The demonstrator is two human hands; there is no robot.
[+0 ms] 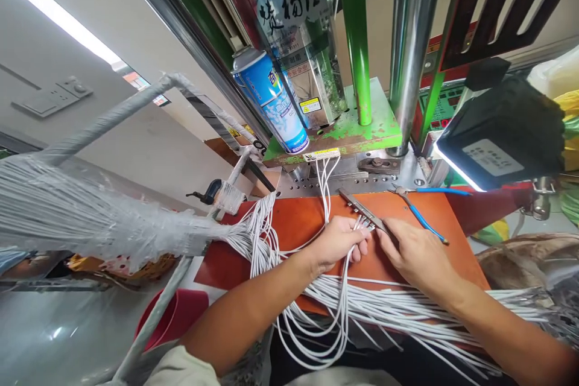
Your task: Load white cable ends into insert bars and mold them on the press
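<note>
Over the orange work surface (298,223), my left hand (339,244) is closed around several white cables near their ends. My right hand (414,250) grips one end of a narrow metal bar (362,208) that slants up and to the left. The cable ends meet the bar between my two hands. Loops of white cable (316,347) hang below my left hand, and a thick bundle of white cables (389,307) lies across the front edge. Pliers with blue handles (423,217) rest open beyond my right hand.
A blue spray can (275,105) stands on the green machine plate (380,126), with white cables hanging beneath. A wrapped cable bundle (149,232) on a frame fills the left. A black lamp (502,132) juts in at right.
</note>
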